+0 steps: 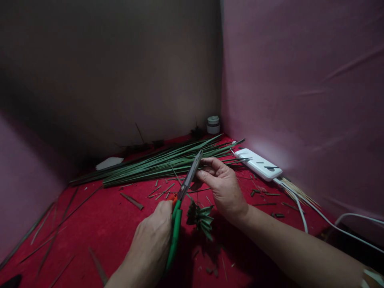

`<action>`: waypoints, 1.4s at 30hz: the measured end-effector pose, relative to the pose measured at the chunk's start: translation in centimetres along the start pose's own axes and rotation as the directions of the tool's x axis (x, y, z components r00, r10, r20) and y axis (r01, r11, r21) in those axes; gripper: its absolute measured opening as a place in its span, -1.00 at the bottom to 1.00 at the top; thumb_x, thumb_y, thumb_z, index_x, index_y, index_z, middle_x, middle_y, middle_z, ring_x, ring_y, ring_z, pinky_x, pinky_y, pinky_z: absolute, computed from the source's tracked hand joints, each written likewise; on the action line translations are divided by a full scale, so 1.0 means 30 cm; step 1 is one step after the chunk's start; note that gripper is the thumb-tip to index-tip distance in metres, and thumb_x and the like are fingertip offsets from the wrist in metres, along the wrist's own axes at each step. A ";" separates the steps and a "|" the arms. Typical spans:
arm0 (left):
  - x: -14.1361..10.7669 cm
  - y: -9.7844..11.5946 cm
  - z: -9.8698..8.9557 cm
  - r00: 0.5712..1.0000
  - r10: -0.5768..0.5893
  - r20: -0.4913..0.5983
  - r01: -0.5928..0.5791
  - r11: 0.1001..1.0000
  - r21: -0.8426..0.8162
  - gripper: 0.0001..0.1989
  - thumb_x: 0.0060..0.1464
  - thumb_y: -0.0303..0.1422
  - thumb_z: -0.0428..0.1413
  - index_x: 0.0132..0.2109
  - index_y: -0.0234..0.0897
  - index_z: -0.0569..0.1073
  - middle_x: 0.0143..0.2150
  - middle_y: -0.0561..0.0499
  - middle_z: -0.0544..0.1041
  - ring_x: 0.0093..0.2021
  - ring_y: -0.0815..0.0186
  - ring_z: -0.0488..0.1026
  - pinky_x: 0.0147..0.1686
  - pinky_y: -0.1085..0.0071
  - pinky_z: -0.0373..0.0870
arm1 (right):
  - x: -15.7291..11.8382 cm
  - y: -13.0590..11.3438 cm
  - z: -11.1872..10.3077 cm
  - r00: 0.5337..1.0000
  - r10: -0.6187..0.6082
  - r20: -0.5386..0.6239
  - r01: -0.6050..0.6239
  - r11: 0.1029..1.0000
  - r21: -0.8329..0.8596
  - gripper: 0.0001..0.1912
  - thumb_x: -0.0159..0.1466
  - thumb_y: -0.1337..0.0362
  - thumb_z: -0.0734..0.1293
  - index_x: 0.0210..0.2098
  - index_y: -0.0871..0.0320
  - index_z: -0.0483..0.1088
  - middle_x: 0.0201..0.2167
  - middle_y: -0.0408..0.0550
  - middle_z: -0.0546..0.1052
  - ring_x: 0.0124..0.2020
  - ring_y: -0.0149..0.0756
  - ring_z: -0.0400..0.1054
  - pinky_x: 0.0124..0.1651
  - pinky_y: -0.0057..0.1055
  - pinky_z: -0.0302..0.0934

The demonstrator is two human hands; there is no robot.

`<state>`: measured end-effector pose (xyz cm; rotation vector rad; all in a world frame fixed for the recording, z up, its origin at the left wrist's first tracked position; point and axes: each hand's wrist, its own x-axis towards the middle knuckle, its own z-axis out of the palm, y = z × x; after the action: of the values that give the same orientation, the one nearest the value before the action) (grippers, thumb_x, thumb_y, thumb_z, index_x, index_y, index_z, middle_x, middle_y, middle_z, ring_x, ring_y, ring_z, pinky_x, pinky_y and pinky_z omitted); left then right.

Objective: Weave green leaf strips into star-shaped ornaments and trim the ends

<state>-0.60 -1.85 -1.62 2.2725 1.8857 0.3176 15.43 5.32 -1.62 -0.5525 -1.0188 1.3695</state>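
Note:
My left hand (151, 236) is closed round the green and orange handles of a pair of scissors (177, 224), whose metal blades point up and away. Beside the blade tips, my right hand (225, 190) has its thumb and fingers pinched together; what lies between them is too dark and small to name. Just below that hand is a folded green leaf piece (201, 219) with spiky, pleated points. Whether it joins what the fingers pinch cannot be made out. Beyond both hands lies a bundle of long green leaf strips (150, 164).
Cut leaf scraps (132, 201) are scattered over the red cloth (105, 224). On the right, a white power bank (258, 163) with white cables (300, 208) lies by thin pale sticks (295, 190). A white-lidded jar (213, 125) stands in the back corner, and a white card (109, 163) lies at left.

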 end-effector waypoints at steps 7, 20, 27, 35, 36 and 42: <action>-0.004 -0.031 0.029 0.998 0.041 -0.048 -0.045 0.994 -0.102 -0.86 0.10 -0.36 -0.12 -0.31 -0.18 0.32 -0.41 0.00 0.43 -0.44 0.27 0.41 -0.41 0.41 0.29 | -0.003 -0.003 0.003 0.999 0.033 0.002 -0.033 0.999 0.013 -0.82 0.08 0.31 0.38 -0.30 0.16 0.39 -0.52 -0.20 0.50 -0.54 -0.45 0.38 -0.43 -0.45 0.35; 0.064 -0.111 -0.074 0.949 -0.310 0.055 0.294 0.935 0.196 -0.79 0.09 -0.22 -0.17 -0.36 -0.20 0.27 -0.40 -0.12 0.49 -0.38 0.10 0.46 -0.45 0.36 0.19 | 0.002 -0.017 -0.008 0.994 0.097 0.046 -0.100 0.992 0.071 -0.85 0.08 0.31 0.39 -0.37 0.21 0.37 -0.58 -0.12 0.52 -0.55 -0.38 0.42 -0.45 -0.41 0.37; 0.010 -0.229 -0.108 0.925 -0.378 0.035 0.344 0.874 0.342 -0.79 0.08 -0.18 -0.15 -0.37 -0.18 0.24 -0.37 -0.20 0.52 -0.33 0.02 0.50 -0.48 0.36 0.19 | 0.038 -0.003 -0.044 0.969 0.217 0.114 -0.237 0.949 0.207 -0.82 0.03 0.35 0.41 -0.39 0.21 0.35 -0.57 -0.10 0.53 -0.56 -0.37 0.42 -0.48 -0.44 0.33; -0.096 -0.339 -0.071 0.926 -0.377 -0.002 0.357 0.874 0.329 -0.68 0.12 -0.09 -0.16 -0.42 -0.19 0.24 -0.42 -0.18 0.51 -0.39 0.03 0.50 -0.52 0.36 0.21 | 0.058 0.004 -0.068 0.925 0.335 0.178 -0.377 0.863 0.336 -0.87 0.07 0.41 0.36 -0.36 0.20 0.36 -0.54 -0.13 0.55 -0.55 -0.42 0.43 -0.45 -0.48 0.31; -0.095 -0.338 -0.071 0.927 -0.374 0.010 0.350 0.876 0.331 -0.66 0.12 -0.07 -0.16 -0.43 -0.20 0.25 -0.42 -0.18 0.51 -0.40 0.04 0.50 -0.53 0.36 0.21 | 0.059 0.008 -0.069 0.925 0.339 0.172 -0.379 0.863 0.334 -0.88 0.08 0.42 0.35 -0.36 0.20 0.36 -0.54 -0.13 0.55 -0.55 -0.42 0.43 -0.44 -0.48 0.31; -0.060 -0.301 -0.123 0.949 -0.314 0.030 0.283 0.891 0.354 -0.65 0.11 -0.12 -0.10 -0.41 -0.25 0.40 -0.37 -0.15 0.48 -0.39 0.10 0.46 -0.47 0.33 0.22 | 0.067 0.026 -0.052 0.906 0.398 0.147 -0.424 0.862 0.277 -0.91 0.10 0.42 0.33 -0.38 0.18 0.34 -0.56 -0.15 0.54 -0.57 -0.43 0.41 -0.47 -0.50 0.26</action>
<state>-10.45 -1.96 -0.55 2.0919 2.3561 -0.1690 16.13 7.73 -2.50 -0.4997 -0.7565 1.9073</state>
